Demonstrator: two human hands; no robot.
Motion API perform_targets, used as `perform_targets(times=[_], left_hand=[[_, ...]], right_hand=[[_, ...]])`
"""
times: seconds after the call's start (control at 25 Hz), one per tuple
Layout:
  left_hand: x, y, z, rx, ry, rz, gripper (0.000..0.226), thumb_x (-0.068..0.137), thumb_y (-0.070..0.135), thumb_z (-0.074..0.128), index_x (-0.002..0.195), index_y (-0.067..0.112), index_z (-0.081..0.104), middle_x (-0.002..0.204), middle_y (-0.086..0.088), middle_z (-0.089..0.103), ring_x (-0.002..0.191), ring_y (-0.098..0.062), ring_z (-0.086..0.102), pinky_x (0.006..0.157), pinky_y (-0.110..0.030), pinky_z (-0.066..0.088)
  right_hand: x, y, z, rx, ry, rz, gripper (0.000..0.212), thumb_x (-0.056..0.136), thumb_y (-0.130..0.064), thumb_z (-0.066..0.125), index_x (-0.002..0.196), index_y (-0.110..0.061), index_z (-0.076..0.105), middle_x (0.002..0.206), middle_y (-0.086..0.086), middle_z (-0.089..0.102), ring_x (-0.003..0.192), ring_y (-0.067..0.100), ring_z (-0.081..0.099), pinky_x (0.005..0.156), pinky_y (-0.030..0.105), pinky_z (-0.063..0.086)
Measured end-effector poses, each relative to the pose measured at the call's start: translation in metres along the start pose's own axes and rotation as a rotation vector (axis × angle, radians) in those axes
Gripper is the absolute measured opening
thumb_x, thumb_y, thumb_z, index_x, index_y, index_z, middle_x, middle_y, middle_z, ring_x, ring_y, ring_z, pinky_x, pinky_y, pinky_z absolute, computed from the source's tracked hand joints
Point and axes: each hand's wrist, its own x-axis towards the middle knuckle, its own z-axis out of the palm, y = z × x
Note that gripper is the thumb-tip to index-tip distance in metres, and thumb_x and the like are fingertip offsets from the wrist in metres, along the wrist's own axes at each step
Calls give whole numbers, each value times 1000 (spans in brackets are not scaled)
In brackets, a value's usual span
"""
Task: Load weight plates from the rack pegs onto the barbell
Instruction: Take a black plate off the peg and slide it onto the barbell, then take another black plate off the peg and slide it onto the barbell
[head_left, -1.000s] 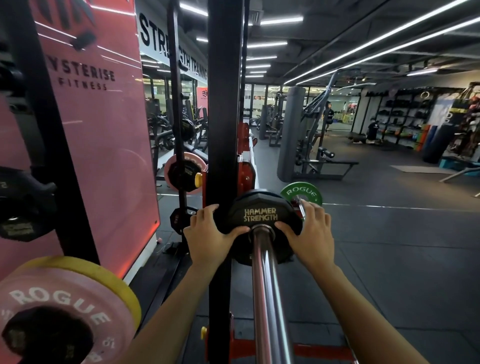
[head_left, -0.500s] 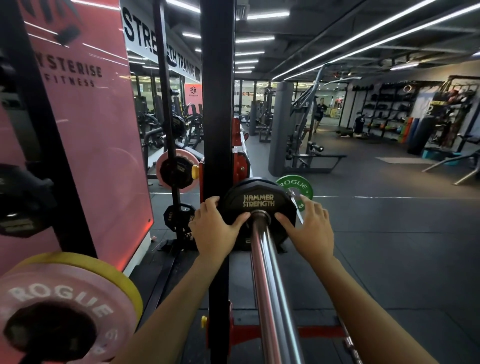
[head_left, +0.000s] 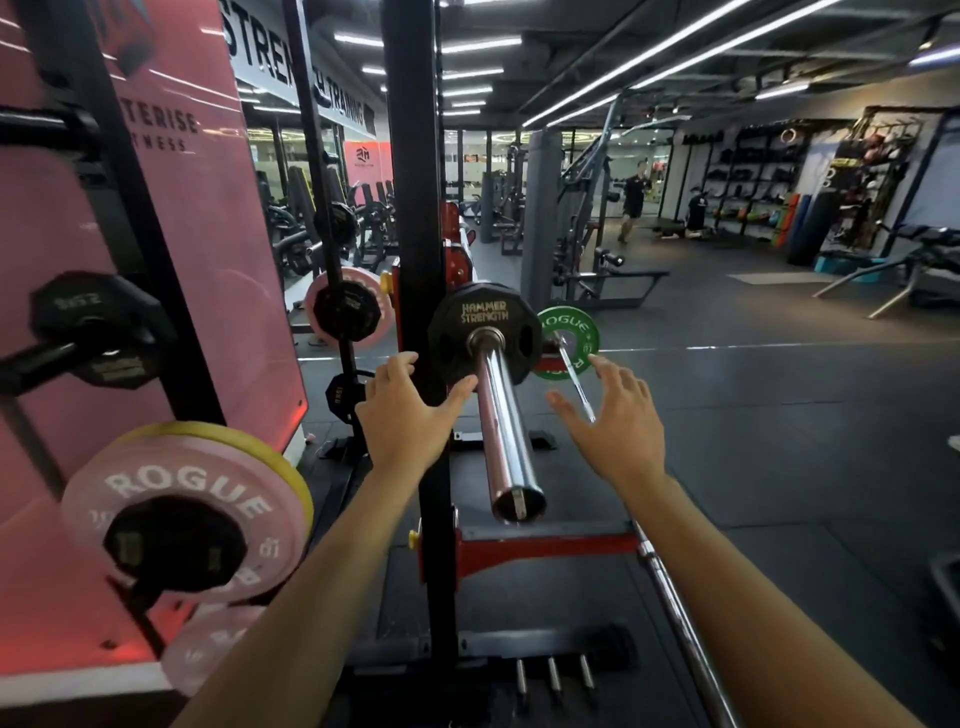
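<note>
Flanking barbell sleeve (head_left: 503, 423) bearing black plate (head_left: 483, 332): left hand (head_left: 408, 413), right hand (head_left: 613, 423), both spread, empty.

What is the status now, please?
Both hands, left and right, open, holding nothing. Black plate seated on barbell sleeve. Nothing blocking.

There is only one view, from a camera worn on the person's head. It looks forward and a bit down, straight along the barbell sleeve (head_left: 506, 426), whose open end is very near. Both forearms reach in from the bottom edge. The wide lens bends the black rack post (head_left: 415, 208) and shows the gym floor (head_left: 779, 415) stretching far away to the right.
</note>
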Motion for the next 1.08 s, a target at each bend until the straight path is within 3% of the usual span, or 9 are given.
perform_targets(times=[0.36,0.52,0.68,0.92,1.08], left_hand=[[-87,27,-81,-31,-70,49,71,77,70,63,125,20,49,123,1,56,115,-19,52,94,-46,47],[-110,18,-115,-19,-84,98,71,78,75,55,126,22,51,123,0,57,115,-21,52,91,-47,48],[-121,-35,-195,203,26,91,62,81,68,55,123,23,57,121,-3,59,111,-30,52,84,-41,42],[-151,-162,-380,387,138,-86,66,77,69,45,121,21,58,120,-6,58,112,-34,51,90,-44,40],[-177,-222,-479,451,173,-185,67,79,66,48,132,25,54,125,-5,57,117,-31,49,94,-46,41]], right_hand=[[-94,-44,-73,34,5,2,72,87,-66,48,141,-20,39,137,3,50,127,21,42,92,41,46],[-124,-97,-73,29,20,-122,67,88,-64,50,139,-21,44,134,1,53,125,19,45,90,36,47],[-154,-171,-52,78,-36,-205,65,89,-58,54,139,-17,45,135,4,53,125,24,46,95,38,44],[-233,-344,32,221,-186,-389,63,86,-56,59,132,-12,52,124,13,60,113,36,52,90,45,46],[-287,-446,70,289,-268,-476,62,86,-56,58,131,-13,52,127,13,58,116,36,50,93,46,44]])
